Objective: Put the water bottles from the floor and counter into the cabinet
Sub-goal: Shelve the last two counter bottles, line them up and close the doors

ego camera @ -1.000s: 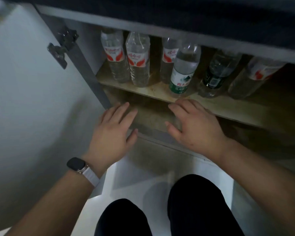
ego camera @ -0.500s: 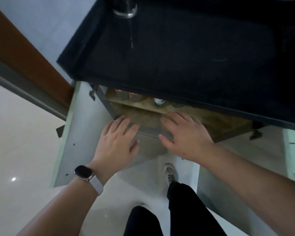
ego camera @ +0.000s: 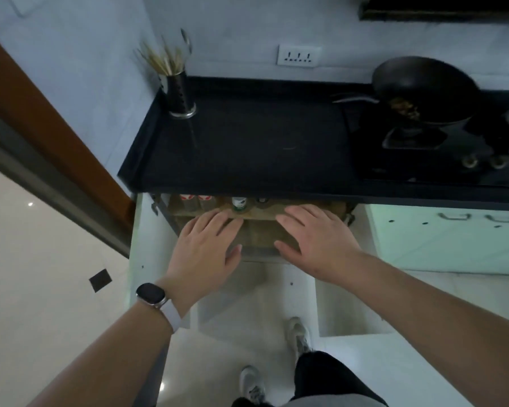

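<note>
Under the black counter (ego camera: pixel 247 148) the cabinet (ego camera: pixel 262 214) stands open, and only the lower parts of several water bottles show on its wooden shelf: two with red-and-white labels (ego camera: pixel 195 201), one with a green label (ego camera: pixel 239 204) and a dark one (ego camera: pixel 261 202). My left hand (ego camera: pixel 204 254), with a watch on the wrist, and my right hand (ego camera: pixel 318 239) hover flat in front of the shelf, fingers spread, holding nothing. The upper parts of the bottles are hidden by the counter edge.
Both cabinet doors swing outward, the left door (ego camera: pixel 147 259) and the right door (ego camera: pixel 344 304). On the counter stand a chopstick holder (ego camera: pixel 178 92) and, to the right, a black wok (ego camera: pixel 423 89) on a stove. My shoes (ego camera: pixel 299 333) are on the pale floor.
The view has risen from close at the shelf to high above the counter. Both hands stay empty and spread before the cabinet opening; the bottles now show only as a thin strip.
</note>
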